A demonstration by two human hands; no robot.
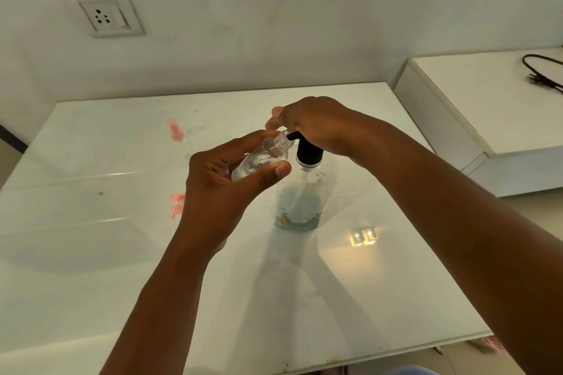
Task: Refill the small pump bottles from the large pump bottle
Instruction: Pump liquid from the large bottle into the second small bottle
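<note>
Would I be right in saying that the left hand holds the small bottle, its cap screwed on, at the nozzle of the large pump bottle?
Not quite: the head view shows the small bottle uncapped, its threaded neck open. The left hand does hold it at the nozzle of the large pump bottle.

Glossy white table (122, 253) carrying large pump bottle (300, 201), standing upright near centre. Pink caps lying at 9 o'clock (177, 204) and 11 o'clock (175, 130) of it.

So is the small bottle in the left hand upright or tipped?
Tipped: the small bottle leans with its uncapped neck against the large bottle's black pump spout.
</note>
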